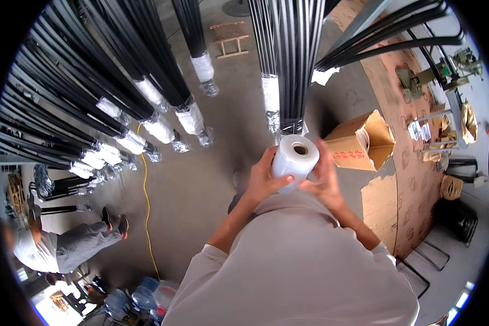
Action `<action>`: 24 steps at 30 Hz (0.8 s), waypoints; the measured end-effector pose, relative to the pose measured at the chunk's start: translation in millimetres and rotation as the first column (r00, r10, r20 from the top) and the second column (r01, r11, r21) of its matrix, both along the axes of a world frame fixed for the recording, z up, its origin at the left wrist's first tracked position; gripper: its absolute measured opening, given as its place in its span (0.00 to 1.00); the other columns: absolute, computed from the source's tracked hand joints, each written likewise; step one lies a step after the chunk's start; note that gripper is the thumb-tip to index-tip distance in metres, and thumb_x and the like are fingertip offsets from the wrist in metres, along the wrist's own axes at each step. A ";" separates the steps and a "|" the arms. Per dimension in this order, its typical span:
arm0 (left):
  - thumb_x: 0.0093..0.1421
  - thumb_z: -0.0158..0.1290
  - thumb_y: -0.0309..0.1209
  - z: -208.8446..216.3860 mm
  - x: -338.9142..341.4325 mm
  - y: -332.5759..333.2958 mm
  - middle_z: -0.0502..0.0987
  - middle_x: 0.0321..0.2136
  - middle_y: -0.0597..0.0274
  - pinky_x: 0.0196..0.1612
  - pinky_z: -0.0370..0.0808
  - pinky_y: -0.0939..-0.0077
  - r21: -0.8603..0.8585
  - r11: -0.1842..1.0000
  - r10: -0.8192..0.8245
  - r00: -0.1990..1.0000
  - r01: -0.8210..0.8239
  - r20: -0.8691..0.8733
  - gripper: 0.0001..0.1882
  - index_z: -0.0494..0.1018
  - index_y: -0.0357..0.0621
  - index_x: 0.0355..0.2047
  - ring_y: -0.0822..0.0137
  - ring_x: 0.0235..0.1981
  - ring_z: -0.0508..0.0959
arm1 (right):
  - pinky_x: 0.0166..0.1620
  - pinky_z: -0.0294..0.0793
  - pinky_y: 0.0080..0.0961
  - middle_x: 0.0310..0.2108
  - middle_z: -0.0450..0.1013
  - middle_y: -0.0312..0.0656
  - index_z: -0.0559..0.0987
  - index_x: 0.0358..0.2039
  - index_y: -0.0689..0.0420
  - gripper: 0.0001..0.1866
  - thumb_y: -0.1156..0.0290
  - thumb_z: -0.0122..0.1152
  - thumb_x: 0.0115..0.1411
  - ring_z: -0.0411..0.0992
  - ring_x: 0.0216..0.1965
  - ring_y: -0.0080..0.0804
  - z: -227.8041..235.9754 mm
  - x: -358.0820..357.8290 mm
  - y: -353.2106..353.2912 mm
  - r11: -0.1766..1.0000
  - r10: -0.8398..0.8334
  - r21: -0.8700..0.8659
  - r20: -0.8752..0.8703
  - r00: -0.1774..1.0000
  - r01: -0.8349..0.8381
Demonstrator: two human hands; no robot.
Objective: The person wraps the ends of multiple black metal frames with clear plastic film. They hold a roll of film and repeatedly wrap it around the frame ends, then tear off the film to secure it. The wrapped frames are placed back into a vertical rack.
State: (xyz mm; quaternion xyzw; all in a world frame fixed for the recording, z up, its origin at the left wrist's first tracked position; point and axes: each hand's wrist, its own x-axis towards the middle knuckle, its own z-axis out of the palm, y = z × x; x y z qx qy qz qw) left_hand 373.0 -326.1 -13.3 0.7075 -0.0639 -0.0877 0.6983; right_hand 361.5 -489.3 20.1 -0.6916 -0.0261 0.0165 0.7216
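Note:
A roll of clear stretch film [297, 160] with a cardboard core stands upright between my two hands, close in front of my body. My left hand [264, 178] is wrapped round its left side, the thumb lying across the film. On the right side my right hand [323, 176] grips the roll, its fingers somewhat blurred. Just beyond the roll is the end of a bundle of black metal bars [294, 70], with film round its tip. Another wrapped bundle end [270, 100] lies directly to its left.
Many black bar bundles [114, 60] with film-wrapped ends fill the left. An open cardboard box [358, 142] stands to the right, near flat cardboard [380, 209]. A yellow cable [146, 201] crosses the floor. Another person [70, 247] is at lower left; a small wooden stool [229, 39] stands ahead.

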 end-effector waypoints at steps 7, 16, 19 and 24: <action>0.54 0.50 0.36 -1.5 52.1 34.4 0.71 0.34 0.58 0.42 0.67 0.75 0.114 0.981 -0.184 0.937 0.157 0.296 0.21 0.62 0.39 0.45 0.66 0.38 0.71 | 0.51 0.60 0.32 0.46 0.59 0.44 0.54 0.53 0.60 0.49 0.58 0.71 0.34 0.60 0.49 0.35 1.4 9.1 -1.3 0.993 0.011 -0.121 -0.024 1.000 -0.014; 0.42 0.60 0.31 26.4 134.7 -17.3 0.74 0.38 0.49 0.45 0.69 0.70 -0.388 0.901 -0.231 0.972 0.197 -0.043 0.28 0.67 0.32 0.43 0.61 0.41 0.74 | 0.50 0.62 0.29 0.40 0.66 0.42 0.63 0.48 0.62 0.40 0.66 0.70 0.32 0.64 0.45 0.31 18.6 29.6 -48.2 0.995 0.077 0.069 -0.053 0.996 -0.074; 0.42 0.59 0.30 26.0 127.2 -14.3 0.75 0.33 0.49 0.44 0.71 0.67 -0.444 0.876 -0.231 0.972 0.187 -0.047 0.25 0.67 0.29 0.40 0.59 0.36 0.76 | 0.46 0.66 0.25 0.37 0.70 0.42 0.67 0.44 0.62 0.36 0.70 0.68 0.29 0.67 0.39 0.29 2.9 66.6 -98.1 0.996 -0.002 0.087 -0.103 0.995 0.011; 0.41 0.58 0.28 39.3 118.6 -16.9 0.75 0.32 0.47 0.43 0.72 0.67 -0.414 0.893 -0.241 0.964 0.176 -0.110 0.24 0.68 0.28 0.38 0.58 0.35 0.76 | 0.37 0.70 0.23 0.32 0.71 0.44 0.71 0.40 0.63 0.28 0.70 0.66 0.34 0.71 0.33 0.29 -69.6 134.3 -106.1 0.998 0.022 0.064 -0.195 0.980 -0.010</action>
